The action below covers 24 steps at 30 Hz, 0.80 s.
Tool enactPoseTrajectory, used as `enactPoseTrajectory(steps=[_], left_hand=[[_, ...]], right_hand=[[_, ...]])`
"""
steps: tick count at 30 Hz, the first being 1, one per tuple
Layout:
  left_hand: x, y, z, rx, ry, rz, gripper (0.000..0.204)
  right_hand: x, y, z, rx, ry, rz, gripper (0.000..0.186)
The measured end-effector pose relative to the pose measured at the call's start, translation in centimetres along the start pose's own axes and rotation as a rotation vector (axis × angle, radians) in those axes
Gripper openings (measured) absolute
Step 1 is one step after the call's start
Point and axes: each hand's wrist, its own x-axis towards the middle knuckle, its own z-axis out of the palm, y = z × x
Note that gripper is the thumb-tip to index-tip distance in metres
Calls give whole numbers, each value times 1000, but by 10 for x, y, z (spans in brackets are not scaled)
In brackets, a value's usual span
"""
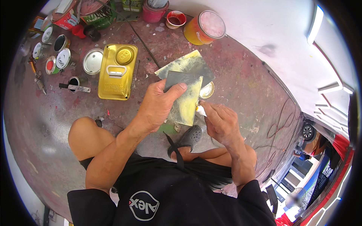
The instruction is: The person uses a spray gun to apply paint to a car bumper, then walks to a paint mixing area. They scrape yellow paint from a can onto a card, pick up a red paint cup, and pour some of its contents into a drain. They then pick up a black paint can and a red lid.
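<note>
My left hand (158, 105) grips a dark grey rectangular sheet (184, 103) smeared with pale yellow, its thumb pressed on the upper face. My right hand (220, 122) pinches a small white object (200, 111) with a yellow end, held at the sheet's right edge; I cannot make out exactly what it is. A second yellow-and-grey smeared sheet (192, 58) lies behind the first, on the floor. An open round tin or lid (207, 91) is partly hidden beside them. A gold rectangular metal can (115, 84) lies to the left of my left hand.
Paint cans (63, 58), a round silver lid (92, 59), a red-rimmed cup (175, 19) and a yellow-orange bucket (204, 30) stand on the stained floor (260, 105). A hose (279, 126) runs at the right; a car wheel (308, 132) shows beyond.
</note>
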Motion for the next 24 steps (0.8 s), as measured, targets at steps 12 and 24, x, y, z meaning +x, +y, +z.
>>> enactPoseTrajectory(steps=[12, 24], left_hand=[[3, -8, -6, 158, -11, 52, 26], [-8, 36, -9, -37, 90, 151, 30]], right_hand=[[4, -2, 5, -93, -122, 21, 46], [-42, 82, 81, 132, -298, 704, 48]])
